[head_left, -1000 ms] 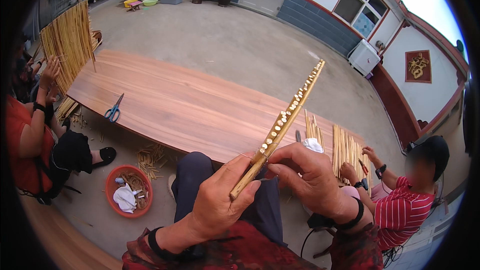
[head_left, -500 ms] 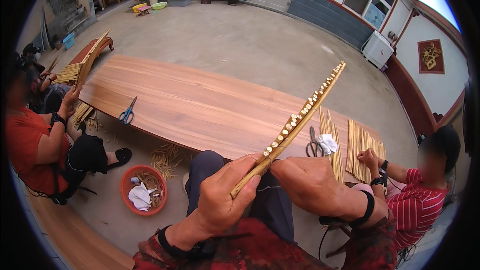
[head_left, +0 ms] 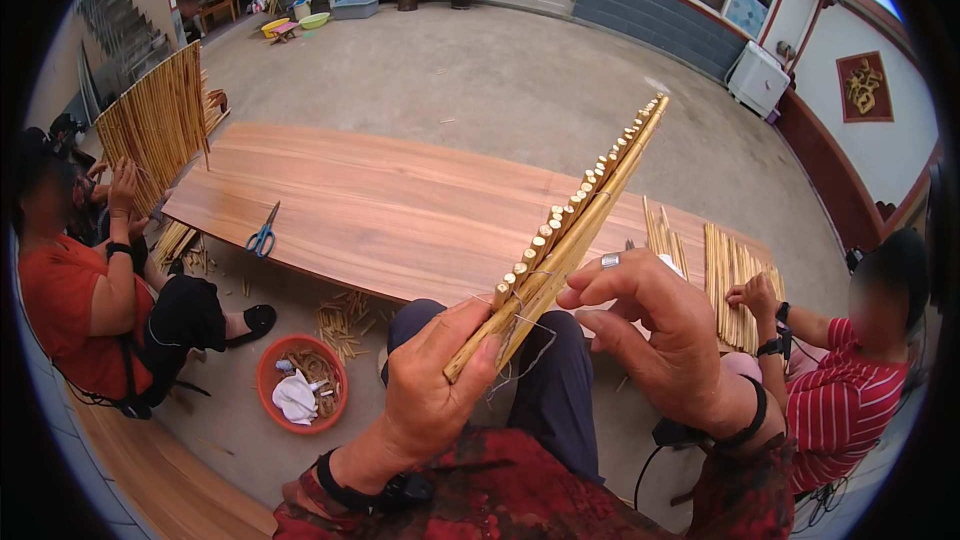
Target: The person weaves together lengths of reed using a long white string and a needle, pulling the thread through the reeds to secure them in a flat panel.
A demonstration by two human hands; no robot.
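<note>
right hand (head_left: 655,340) newly opened, stick mat (head_left: 560,265) turned

A: Upper garment?
B: One top (head_left: 490,490), dark red with black blotches, soft-edged. The left sleeve (head_left: 310,502) and right sleeve (head_left: 745,490) match it; both end short of the wrists.
A: Wrist fittings?
B: On the left, a black strap (head_left: 336,480) and, next to it, a dark unit (head_left: 408,492); its fixing cannot be made out. On the right, a narrow black band (head_left: 752,422).
A: Fingers?
B: Right hand (head_left: 665,330): one wide silver-coloured ring (head_left: 610,260), shiny.
A: Lower garment?
B: Trousers (head_left: 558,390), dark blue-grey, even in colour across both visible legs.
</note>
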